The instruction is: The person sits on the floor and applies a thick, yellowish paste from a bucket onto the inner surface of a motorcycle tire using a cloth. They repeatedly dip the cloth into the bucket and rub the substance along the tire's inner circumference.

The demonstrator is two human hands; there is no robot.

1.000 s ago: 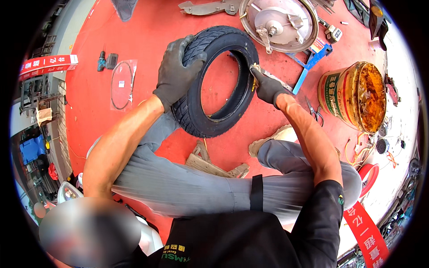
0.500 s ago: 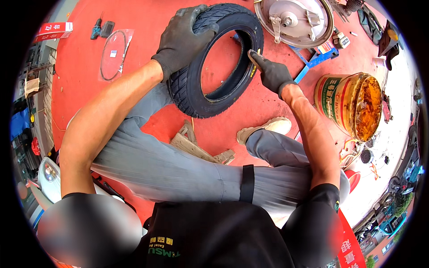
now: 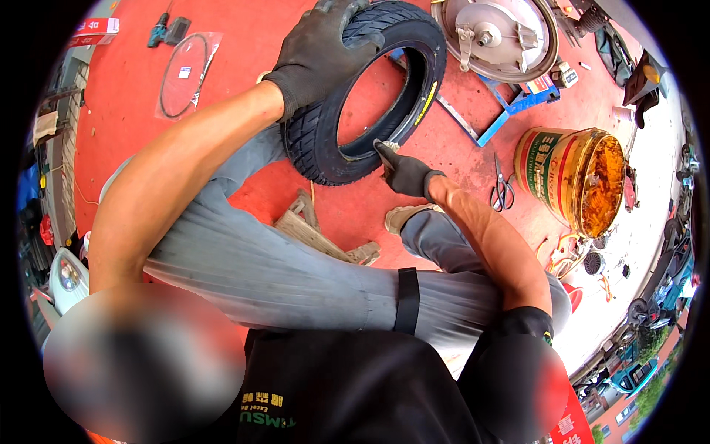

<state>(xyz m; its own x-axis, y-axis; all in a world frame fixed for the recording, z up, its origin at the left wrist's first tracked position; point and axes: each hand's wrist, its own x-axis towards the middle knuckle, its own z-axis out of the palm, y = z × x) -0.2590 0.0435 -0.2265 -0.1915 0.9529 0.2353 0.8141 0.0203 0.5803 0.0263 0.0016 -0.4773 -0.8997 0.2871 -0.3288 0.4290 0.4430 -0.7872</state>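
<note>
A black scooter tire (image 3: 310,152) with a grooved tread stands tilted in front of me, with no wheel rim in it. My left hand (image 3: 318,59), in a dark grey glove, is closed over the tread and sidewall at its upper left. At the lower right of the opening, my right hand (image 3: 408,175), gloved alike, touches the tire's inner edge. Its fingers are curled, and a small pale bit shows at the fingertips, too small to name. The fingers' undersides are hidden.
A wheel hub (image 3: 488,37) lies beyond the tire over a blue metal frame (image 3: 492,127). To the right are scissors (image 3: 502,185) and a bucket (image 3: 551,166) with amber grease. A wooden stool (image 3: 318,233) sits by my legs; a drill (image 3: 159,31) and bagged cable (image 3: 185,74) lie left.
My right hand has moved down and left along the tire's inner edge, from its right side to the lower right. The tire and my left hand have shifted slightly up and right.
</note>
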